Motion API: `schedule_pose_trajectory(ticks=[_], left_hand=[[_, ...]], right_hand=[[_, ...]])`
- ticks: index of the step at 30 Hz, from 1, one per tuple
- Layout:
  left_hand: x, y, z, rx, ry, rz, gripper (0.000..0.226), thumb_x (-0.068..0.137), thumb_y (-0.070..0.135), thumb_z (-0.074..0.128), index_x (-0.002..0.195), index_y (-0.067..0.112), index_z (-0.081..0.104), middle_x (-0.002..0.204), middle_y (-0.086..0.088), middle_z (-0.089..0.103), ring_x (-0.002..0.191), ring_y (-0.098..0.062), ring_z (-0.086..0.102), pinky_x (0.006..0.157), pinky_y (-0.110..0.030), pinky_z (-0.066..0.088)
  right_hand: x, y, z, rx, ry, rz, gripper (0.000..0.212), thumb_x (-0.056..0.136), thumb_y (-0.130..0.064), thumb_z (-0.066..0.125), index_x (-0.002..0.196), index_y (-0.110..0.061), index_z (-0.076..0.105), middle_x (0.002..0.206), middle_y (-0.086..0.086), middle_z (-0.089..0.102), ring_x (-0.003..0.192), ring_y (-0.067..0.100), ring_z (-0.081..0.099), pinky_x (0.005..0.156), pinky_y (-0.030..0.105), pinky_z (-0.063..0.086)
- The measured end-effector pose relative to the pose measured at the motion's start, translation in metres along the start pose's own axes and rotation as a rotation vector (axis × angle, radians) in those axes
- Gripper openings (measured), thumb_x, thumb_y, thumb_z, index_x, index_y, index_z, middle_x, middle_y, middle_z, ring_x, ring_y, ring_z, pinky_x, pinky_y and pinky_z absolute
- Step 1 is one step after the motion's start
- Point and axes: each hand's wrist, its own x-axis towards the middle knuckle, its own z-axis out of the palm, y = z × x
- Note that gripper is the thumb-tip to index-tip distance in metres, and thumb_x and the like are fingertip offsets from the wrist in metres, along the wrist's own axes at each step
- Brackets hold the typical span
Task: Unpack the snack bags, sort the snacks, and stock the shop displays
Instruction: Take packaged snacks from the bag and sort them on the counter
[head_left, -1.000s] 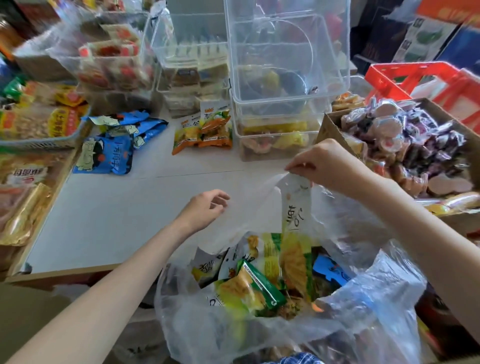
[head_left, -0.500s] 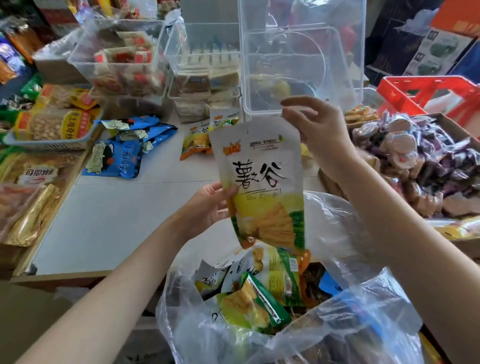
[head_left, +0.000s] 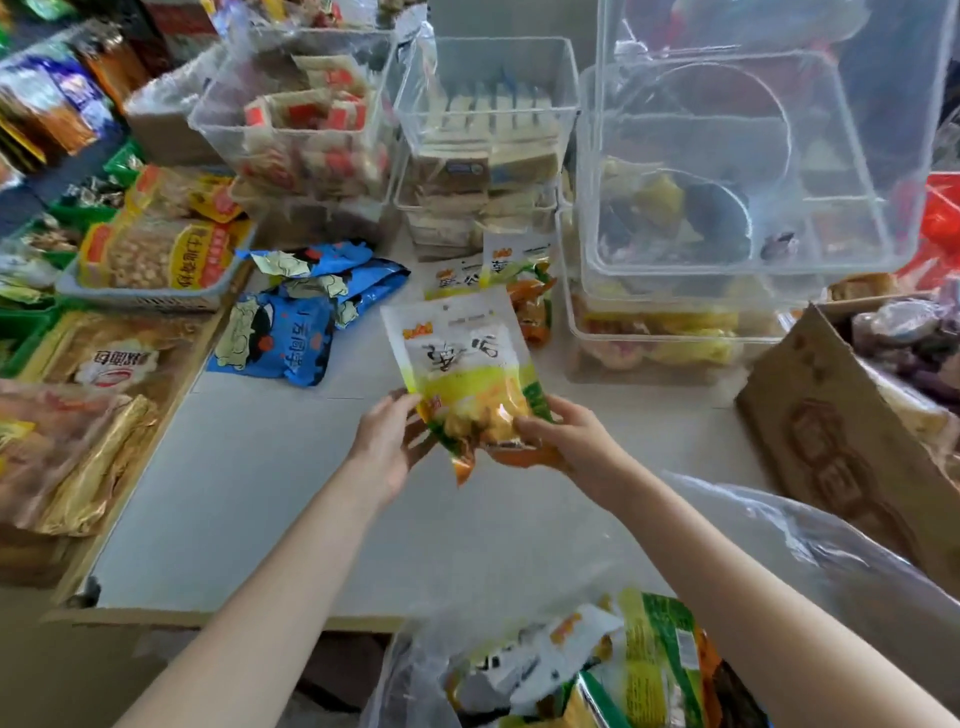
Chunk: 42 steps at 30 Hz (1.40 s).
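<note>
I hold a white-and-yellow snack packet (head_left: 462, 358) over the middle of the white counter (head_left: 249, 493). My left hand (head_left: 392, 441) grips its lower left edge and my right hand (head_left: 566, 441) grips its lower right corner. Just beyond it lie matching yellow and orange packets (head_left: 498, 275) against the clear bins. At the bottom of the view a clear plastic bag (head_left: 779, 561) lies open, with more green and yellow packets (head_left: 649, 665) inside. Blue snack packets (head_left: 291, 332) lie in a pile to the left.
Clear plastic bins (head_left: 727, 171) with packaged snacks stand along the back. A cardboard box (head_left: 831, 415) of wrapped sweets sits at the right, a red basket (head_left: 943, 218) behind it. Trays of peanuts (head_left: 156, 254) and other bagged goods fill the left side.
The packet came out of the plastic bag, rose, then moved forward over the counter toward the matching packets. My right hand shifted from its top edge to its lower corner; my left hand now grips it.
</note>
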Motion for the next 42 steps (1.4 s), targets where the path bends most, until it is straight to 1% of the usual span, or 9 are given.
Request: schedule_pose_trajectory(ticks=[5, 8, 12, 18, 25, 29, 35, 39, 42], left_hand=[[0.039, 0.000, -0.031, 0.183, 0.046, 0.091, 0.023, 0.096, 0.003, 0.040, 0.090, 0.017, 0.057, 0.090, -0.001, 0.063, 0.076, -0.012, 0.062, 0.067, -0.021, 0.047], [0.052, -0.009, -0.051, 0.267, 0.116, 0.089, 0.025, 0.096, 0.000, 0.037, 0.090, 0.016, 0.056, 0.088, -0.001, 0.062, 0.074, -0.012, 0.061, 0.066, -0.020, 0.046], [0.058, -0.023, -0.079, 0.292, 0.138, 0.062, 0.023, 0.094, -0.001, 0.039, 0.094, 0.013, 0.057, 0.088, -0.002, 0.062, 0.073, -0.013, 0.062, 0.068, -0.022, 0.045], [0.064, -0.035, -0.102, 0.309, 0.183, 0.004, 0.021, 0.093, 0.000, 0.041, 0.100, 0.010, 0.058, 0.089, -0.003, 0.063, 0.075, -0.014, 0.063, 0.072, -0.024, 0.047], [0.045, -0.035, -0.082, 0.378, 0.116, 0.020, 0.023, 0.093, -0.001, 0.038, 0.100, 0.010, 0.057, 0.086, -0.002, 0.061, 0.074, -0.012, 0.061, 0.071, -0.022, 0.047], [0.011, -0.041, -0.064, 0.481, -0.011, 0.075, 0.027, 0.093, -0.002, 0.036, 0.088, 0.016, 0.056, 0.088, -0.004, 0.061, 0.072, -0.011, 0.061, 0.067, -0.021, 0.045], [-0.062, -0.065, -0.042, 0.724, -0.425, 0.172, 0.013, 0.094, 0.014, 0.052, 0.098, 0.025, 0.056, 0.101, -0.003, 0.062, 0.081, -0.006, 0.062, 0.072, -0.016, 0.044], [-0.111, -0.087, -0.037, 1.279, -0.875, 0.197, 0.059, 0.077, 0.050, 0.070, 0.128, 0.047, 0.040, 0.135, 0.012, 0.044, 0.124, -0.002, 0.038, 0.101, -0.017, 0.030], [-0.121, -0.107, -0.037, 1.794, -0.885, 0.345, 0.086, 0.075, 0.051, 0.071, 0.144, 0.043, 0.020, 0.153, 0.007, 0.019, 0.140, -0.014, 0.013, 0.114, -0.037, 0.015]], right_hand=[[0.108, -0.018, 0.023, 0.137, 0.240, 0.078, 0.027, 0.091, 0.002, 0.054, 0.118, 0.001, 0.055, 0.086, 0.010, 0.064, 0.062, 0.018, 0.066, 0.060, 0.029, 0.056], [0.172, -0.030, 0.036, 0.128, 0.365, 0.064, 0.019, 0.089, 0.002, 0.057, 0.107, -0.004, 0.057, 0.099, 0.012, 0.061, 0.074, 0.020, 0.059, 0.069, 0.033, 0.050], [0.225, -0.048, 0.049, 0.148, 0.517, 0.001, 0.044, 0.087, -0.001, 0.059, 0.130, -0.005, 0.047, 0.123, 0.014, 0.056, 0.104, 0.029, 0.058, 0.088, 0.038, 0.051], [0.241, -0.054, 0.047, 0.094, 0.622, 0.061, 0.044, 0.094, -0.010, 0.050, 0.135, -0.010, 0.033, 0.114, 0.008, 0.052, 0.084, 0.015, 0.051, 0.075, 0.026, 0.046], [0.181, -0.049, 0.033, 0.108, 0.503, 0.040, 0.040, 0.088, 0.006, 0.051, 0.126, -0.005, 0.046, 0.113, 0.009, 0.056, 0.093, 0.017, 0.059, 0.064, 0.020, 0.050], [0.096, -0.040, 0.004, 0.126, 0.363, 0.099, 0.039, 0.093, 0.006, 0.045, 0.131, 0.002, 0.041, 0.113, 0.018, 0.053, 0.092, 0.028, 0.060, 0.073, 0.032, 0.054], [-0.068, -0.015, -0.051, -0.433, 0.115, 0.044, 0.024, 0.092, 0.001, 0.052, 0.116, 0.000, 0.054, 0.089, 0.010, 0.065, 0.068, 0.015, 0.066, 0.068, 0.025, 0.054], [-0.152, -0.002, -0.072, -0.788, -0.016, -0.143, 0.014, 0.088, -0.002, 0.060, 0.097, -0.012, 0.064, 0.087, 0.008, 0.070, 0.073, 0.011, 0.066, 0.073, 0.028, 0.054], [-0.181, 0.024, -0.072, -1.063, -0.201, -0.152, 0.033, 0.083, -0.015, 0.070, 0.111, -0.029, 0.058, 0.109, -0.005, 0.066, 0.097, 0.001, 0.061, 0.090, 0.022, 0.050]])
